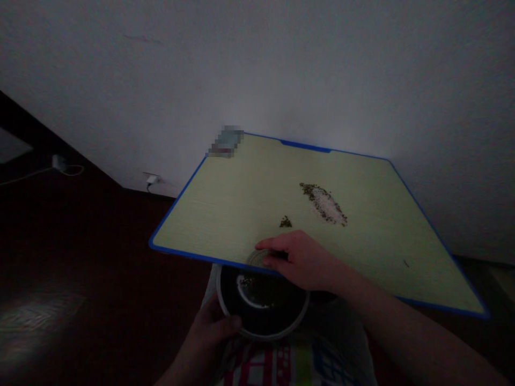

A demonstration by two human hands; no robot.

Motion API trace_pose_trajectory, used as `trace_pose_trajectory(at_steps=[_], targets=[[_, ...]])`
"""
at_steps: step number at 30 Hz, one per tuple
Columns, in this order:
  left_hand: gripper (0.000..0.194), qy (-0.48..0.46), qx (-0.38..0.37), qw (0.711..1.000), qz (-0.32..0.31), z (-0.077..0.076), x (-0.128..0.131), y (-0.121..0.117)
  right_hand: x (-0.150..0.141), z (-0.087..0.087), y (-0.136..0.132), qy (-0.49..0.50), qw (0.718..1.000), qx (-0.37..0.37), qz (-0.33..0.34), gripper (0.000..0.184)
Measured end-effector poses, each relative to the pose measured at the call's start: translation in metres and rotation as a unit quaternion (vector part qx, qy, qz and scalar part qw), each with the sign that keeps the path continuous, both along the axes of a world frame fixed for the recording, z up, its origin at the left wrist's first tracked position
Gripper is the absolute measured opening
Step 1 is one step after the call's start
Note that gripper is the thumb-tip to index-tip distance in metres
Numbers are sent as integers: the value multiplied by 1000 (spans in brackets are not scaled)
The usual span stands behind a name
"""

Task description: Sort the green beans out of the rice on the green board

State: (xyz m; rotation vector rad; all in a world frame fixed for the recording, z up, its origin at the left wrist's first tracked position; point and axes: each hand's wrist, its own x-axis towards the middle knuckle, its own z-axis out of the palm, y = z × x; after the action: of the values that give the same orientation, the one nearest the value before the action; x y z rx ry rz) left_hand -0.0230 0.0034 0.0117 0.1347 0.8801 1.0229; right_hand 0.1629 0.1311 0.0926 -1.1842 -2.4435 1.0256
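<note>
My left hand [217, 321] grips the left rim of a dark bowl [263, 327] with a pale edge, its thumb over the rim. The bowl sits at my lap, just below the table's near edge, and dark green grains [265, 289] lie inside. My right hand [301, 260] is at that edge above the bowl, fingers bent, thumb and forefinger on a round, patterned, greyish disc [257, 259] whose kind I cannot make out. Beyond the hand lies a small heap of green grains [285, 221]. Farther right is a larger pile of white and green grains [325, 205].
The pale yellow table [225, 198] has a blue rim and stands against a white wall [281, 69]. A blurred-out flat object [226, 142] lies at its far left corner. A plug [153, 180] sits in the wall at left. The room is dim.
</note>
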Motion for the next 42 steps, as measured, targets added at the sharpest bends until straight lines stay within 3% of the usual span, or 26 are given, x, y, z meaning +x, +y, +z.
trace_pose_trajectory(at_steps=[6,11,14,18,42], targets=[[72,-32,-5,999,15,3,5,2,17,-1,-13,0,1000,5,9,29],[73,-19,-10,1000,7,0,5,1,49,-6,-21,7,992,21,-125,27],[84,-28,-6,1000,6,-4,7,1,66,-9,-19,-25,977,49,-208,27],[97,-27,-20,999,0,-6,9,1,74,-13,-14,-41,961,98,-255,28],[95,-36,-17,999,-2,-11,9,1,56,-12,6,-73,956,144,-245,29]])
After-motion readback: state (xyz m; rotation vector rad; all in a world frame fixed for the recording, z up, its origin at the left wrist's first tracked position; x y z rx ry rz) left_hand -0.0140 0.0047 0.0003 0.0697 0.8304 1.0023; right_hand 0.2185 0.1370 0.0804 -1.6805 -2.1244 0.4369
